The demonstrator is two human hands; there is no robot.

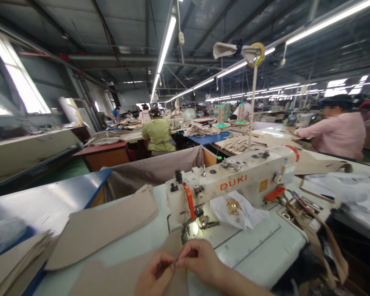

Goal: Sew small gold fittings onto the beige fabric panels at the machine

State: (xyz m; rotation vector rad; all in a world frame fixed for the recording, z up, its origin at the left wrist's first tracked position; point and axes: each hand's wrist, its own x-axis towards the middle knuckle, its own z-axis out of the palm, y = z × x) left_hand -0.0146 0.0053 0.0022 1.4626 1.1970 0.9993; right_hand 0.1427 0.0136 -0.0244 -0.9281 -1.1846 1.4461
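Both my hands meet in front of the sewing machine [231,174], just short of its needle area. My left hand [157,273] is closed in a pinch, its fingertips against those of my right hand [202,261], which is pinched too. Something small and dark sits between the fingertips, too small to name. Below them lies a taupe fabric piece [120,273] that reaches toward the needle. Small gold-coloured metal parts [232,206] rest on a white sheet [253,218] on the machine bed, right of the needle.
Stacked taupe panels [105,226] lie left of the machine, more panels [18,263] at the lower left. Brown straps [320,230] hang at the right edge by clear plastic bags [351,185]. One person in pink [336,131] sits right; another in green [158,133] sits ahead.
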